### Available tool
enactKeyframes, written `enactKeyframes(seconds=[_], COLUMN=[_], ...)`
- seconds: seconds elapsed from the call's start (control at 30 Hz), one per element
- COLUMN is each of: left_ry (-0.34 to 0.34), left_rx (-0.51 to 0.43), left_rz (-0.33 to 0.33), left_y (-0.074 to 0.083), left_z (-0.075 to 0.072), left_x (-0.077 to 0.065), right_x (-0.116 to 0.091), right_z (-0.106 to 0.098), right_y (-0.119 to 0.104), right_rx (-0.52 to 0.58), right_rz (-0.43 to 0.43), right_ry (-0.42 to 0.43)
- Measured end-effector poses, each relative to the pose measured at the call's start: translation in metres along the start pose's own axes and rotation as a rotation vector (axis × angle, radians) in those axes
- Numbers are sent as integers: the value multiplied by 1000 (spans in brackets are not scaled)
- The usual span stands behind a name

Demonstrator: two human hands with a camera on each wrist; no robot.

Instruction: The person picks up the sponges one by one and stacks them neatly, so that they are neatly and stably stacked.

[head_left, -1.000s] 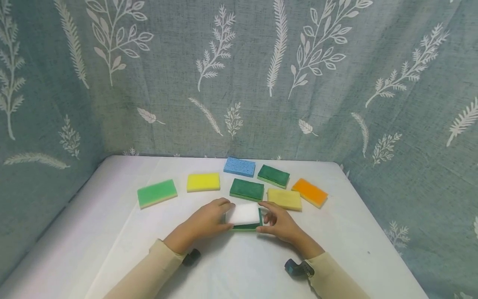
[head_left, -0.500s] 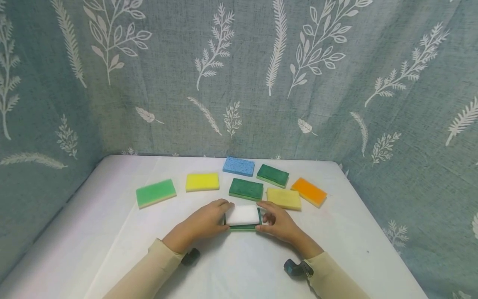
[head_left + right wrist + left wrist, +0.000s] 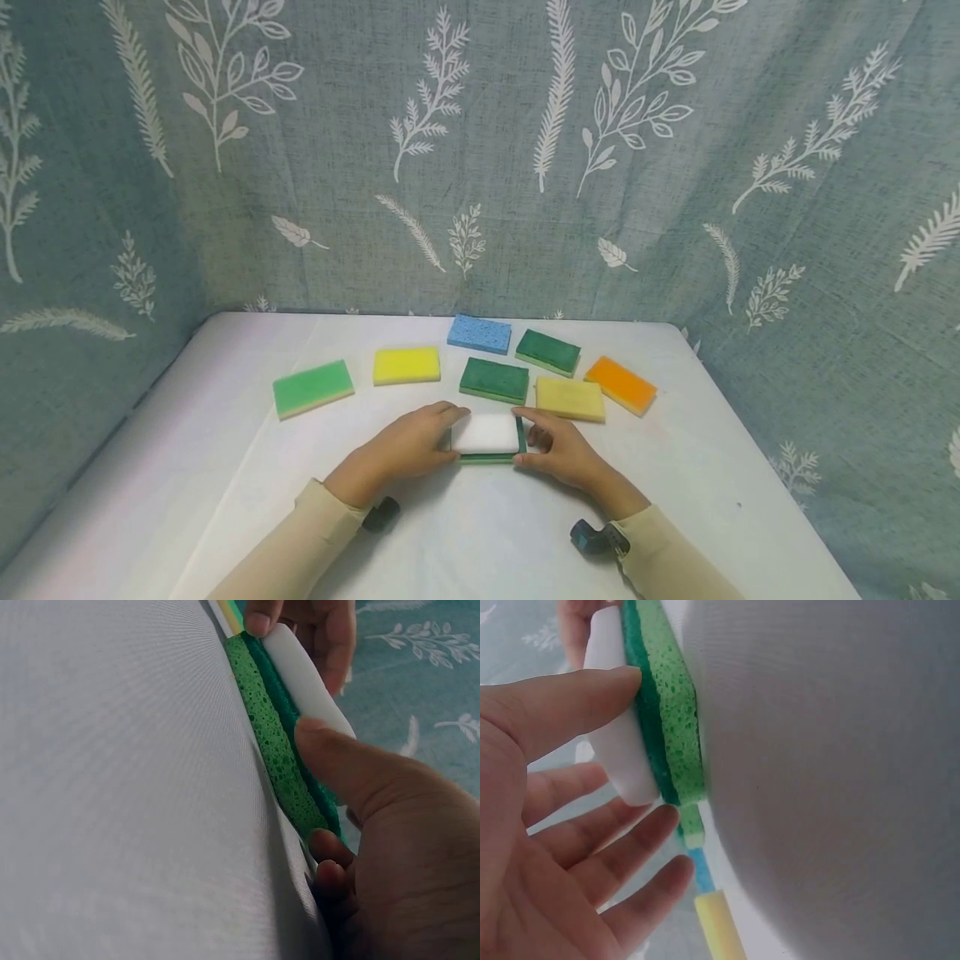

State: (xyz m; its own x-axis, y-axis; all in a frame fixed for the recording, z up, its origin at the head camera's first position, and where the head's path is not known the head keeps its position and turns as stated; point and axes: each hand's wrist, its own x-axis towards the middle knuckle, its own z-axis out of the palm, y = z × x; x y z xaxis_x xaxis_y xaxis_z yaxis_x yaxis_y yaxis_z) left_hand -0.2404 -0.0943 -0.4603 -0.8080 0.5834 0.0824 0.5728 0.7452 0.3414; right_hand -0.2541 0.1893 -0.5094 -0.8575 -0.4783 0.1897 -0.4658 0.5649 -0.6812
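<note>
A white melamine sponge [image 3: 486, 435] lies flat on a green scouring sponge [image 3: 487, 458] at the near middle of the table. My left hand [image 3: 408, 446] holds the white sponge at its left end, index finger at the far corner and thumb at the near one. At the opposite end, my right hand [image 3: 564, 450] has its thumb and index finger on the near and far corners. In the right wrist view the right thumb [image 3: 330, 746] meets the white sponge just above the dark green scouring layer. Spread fingers [image 3: 641, 836] of the left hand reach past the stack in the left wrist view.
Behind the stack lie a dark green sponge [image 3: 494, 379], a pale yellow one [image 3: 570, 398], an orange one [image 3: 621, 385], another dark green one [image 3: 548, 351] and a blue one [image 3: 479, 333]. Bright yellow [image 3: 407, 365] and light green [image 3: 313, 388] sponges lie left. A leaf-patterned curtain [image 3: 480, 167] hangs behind.
The white sponge has settled from slightly skewed to squarely lined up on the green sponge. Both hands stay at its ends with barely any movement.
</note>
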Motion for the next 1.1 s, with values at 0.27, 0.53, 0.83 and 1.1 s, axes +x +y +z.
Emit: enactKeyframes(seconds=[0.27, 0.53, 0.83, 1.1], left_ry=[8, 3, -3, -18], left_rx=[-10, -10, 0, -23], left_rz=[5, 3, -13, -15], left_y=[0, 1, 1, -4], left_z=[-1, -2, -4, -6], left_x=[-2, -2, -2, -3], right_x=[-1, -1, 0, 1], right_z=[2, 0, 0, 0], right_y=[2, 0, 1, 0], right_rx=[11, 20, 8, 19], right_rz=[-13, -26, -28, -5], right_ry=[17, 14, 12, 4])
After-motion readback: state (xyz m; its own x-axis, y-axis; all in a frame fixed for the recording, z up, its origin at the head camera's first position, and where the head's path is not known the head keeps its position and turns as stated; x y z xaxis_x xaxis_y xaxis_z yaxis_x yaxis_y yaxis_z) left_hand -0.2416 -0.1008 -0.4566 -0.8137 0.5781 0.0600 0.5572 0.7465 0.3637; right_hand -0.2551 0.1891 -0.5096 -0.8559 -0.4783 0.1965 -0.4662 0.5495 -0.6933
